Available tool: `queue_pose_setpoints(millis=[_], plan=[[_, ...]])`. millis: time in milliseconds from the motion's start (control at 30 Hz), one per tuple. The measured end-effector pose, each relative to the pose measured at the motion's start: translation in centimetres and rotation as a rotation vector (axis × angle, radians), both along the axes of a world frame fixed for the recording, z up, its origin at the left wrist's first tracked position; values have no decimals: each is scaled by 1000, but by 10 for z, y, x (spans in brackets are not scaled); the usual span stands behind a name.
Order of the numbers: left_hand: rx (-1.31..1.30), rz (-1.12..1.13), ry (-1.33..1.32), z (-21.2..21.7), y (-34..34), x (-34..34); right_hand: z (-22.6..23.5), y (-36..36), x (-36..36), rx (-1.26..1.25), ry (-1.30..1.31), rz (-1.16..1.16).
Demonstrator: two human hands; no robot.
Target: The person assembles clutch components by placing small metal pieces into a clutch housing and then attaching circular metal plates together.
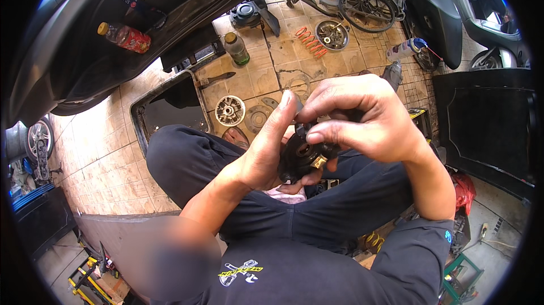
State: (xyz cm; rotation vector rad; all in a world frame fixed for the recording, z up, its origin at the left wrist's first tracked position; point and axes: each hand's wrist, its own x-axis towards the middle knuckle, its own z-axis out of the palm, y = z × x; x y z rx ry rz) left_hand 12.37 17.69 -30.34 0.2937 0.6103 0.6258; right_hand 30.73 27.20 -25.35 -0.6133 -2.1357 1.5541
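A black, greasy round machine part (291, 163) with a hole in its middle is held above my lap. My left hand (265, 155) wraps round its left side and underside, thumb pointing up. A small brass-coloured piece (319, 162) sits on the part's lower right. From the right, my right hand (362, 118) reaches over the top, with its thumb and forefinger pinched at a small black piece (301, 130) on the upper edge. Whether that piece is loose or fixed to the part cannot be seen. The right hand's other fingers are curled and partly hidden.
Beyond my knees lie a slotted metal disc (230, 111), an orange spring (311, 42), a round metal bowl (331, 35) and a black wheel (369, 9). A green bottle (237, 50) stands near a dark tray (135, 123). A spray can (406, 49) is at right. A motorcycle body (187, 7) overhangs the far side.
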Motion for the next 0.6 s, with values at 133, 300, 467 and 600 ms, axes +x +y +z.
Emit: queue_pose_setpoints(millis=[133, 300, 467, 600], plan=[[-35, 37, -92, 7, 0, 6, 3, -1, -2, -385, -25, -28], [30, 40, -105, 7, 0, 8, 12, 4, 1, -582, -166, -23], [101, 11, -166, 4, 1, 7, 3, 4, -1, -652, -32, -35], [106, 36, -120, 4, -1, 6, 10, 5, -4, -719, -134, 18]])
